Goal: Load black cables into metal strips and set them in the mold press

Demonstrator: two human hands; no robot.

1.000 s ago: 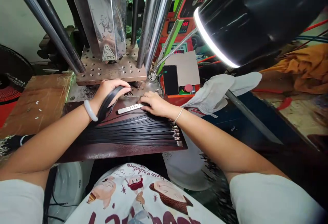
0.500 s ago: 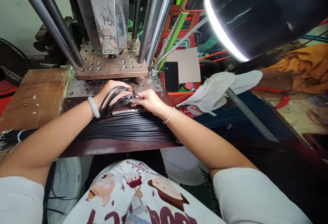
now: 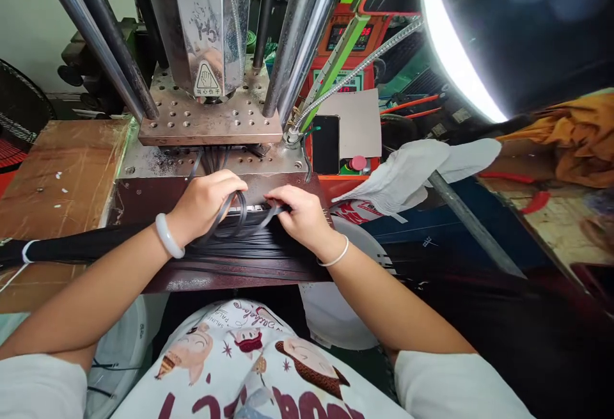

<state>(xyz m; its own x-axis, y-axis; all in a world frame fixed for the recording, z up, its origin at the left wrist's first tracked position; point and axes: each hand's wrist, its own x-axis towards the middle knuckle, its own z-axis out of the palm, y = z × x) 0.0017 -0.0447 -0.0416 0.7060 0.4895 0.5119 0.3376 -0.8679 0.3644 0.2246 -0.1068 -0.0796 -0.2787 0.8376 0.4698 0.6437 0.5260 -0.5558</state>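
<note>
Black cables [image 3: 241, 214] run in loops between my two hands in front of the press. My left hand [image 3: 204, 205] is closed round them, its fingers curled over the top. My right hand [image 3: 306, 217] pinches their other part between thumb and fingers; the exact ends are hidden and slightly blurred. Behind my left hand, several dark strands [image 3: 211, 160] lead in under the press plate [image 3: 211, 135]. Below both hands, a thick bundle of black cables [image 3: 283, 256] lies along the dark red ledge [image 3: 192, 283].
Steel guide columns [image 3: 307, 29] rise above the plate. Right of the press are a phone [image 3: 325, 144], a red button [image 3: 357, 162] and white gloves [image 3: 403, 169] on a metal bar [image 3: 474, 224]. A lit lamp [image 3: 463, 54] hangs at upper right. A wooden board [image 3: 57, 169] is on the left.
My hands have moved apart and toward me, away from the plate, with cables stretched between them. Strands leading under the plate now show. The camera view has shifted slightly.
</note>
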